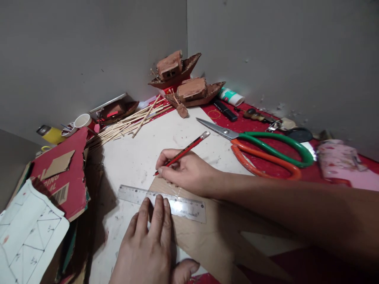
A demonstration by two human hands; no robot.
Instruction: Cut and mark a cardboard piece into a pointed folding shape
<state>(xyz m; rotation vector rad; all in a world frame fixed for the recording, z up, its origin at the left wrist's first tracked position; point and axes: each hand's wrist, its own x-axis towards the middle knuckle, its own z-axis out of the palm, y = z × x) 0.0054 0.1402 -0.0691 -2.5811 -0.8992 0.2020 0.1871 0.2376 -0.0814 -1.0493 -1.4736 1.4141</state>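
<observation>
A red and black pencil (187,150) is pinched in my right hand (189,170), its tip pointing down and left near the far edge of a brown cardboard sheet (204,240). Across that sheet lies a clear plastic ruler (183,207), its left end reaching onto the white board (118,157). The fingers of my left hand (149,236) are stretched out, with their tips pressing on the ruler's near edge. My left thumb rests apart, lower right.
Large scissors (237,136) with green and orange handles lie right of my right hand. Behind are wooden sticks (127,122) and cardboard model boats (192,90). Red cardboard (65,177) and a paper with drawn lines (32,236) stand at left. A black marker (225,110) lies at the back.
</observation>
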